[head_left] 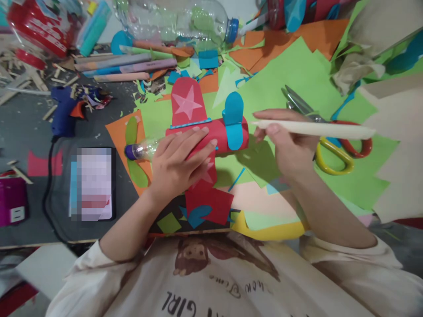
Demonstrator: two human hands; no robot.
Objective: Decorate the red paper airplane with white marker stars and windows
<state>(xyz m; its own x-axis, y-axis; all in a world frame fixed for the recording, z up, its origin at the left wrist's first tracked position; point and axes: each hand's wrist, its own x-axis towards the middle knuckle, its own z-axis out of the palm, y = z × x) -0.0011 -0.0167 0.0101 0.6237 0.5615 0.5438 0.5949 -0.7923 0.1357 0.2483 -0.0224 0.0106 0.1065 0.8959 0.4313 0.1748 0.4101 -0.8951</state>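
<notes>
A paper-covered bottle plane (228,132) lies across the table, red with pink stars, blue tail fins and a purple cap at its left end. My left hand (178,163) lies flat on its body and near wing, fingers spread. My right hand (287,145) hovers just right of the tail, pinching a long cream paper strip (317,129) that reaches out to the right. Green propeller blades (132,132) sit by the cap.
Scissors (330,145) with red and yellow handles lie behind my right hand on green paper (297,70). A blue glue gun (64,110), a phone (92,182), markers (125,66), a clear bottle (178,20) and paper scraps crowd the table.
</notes>
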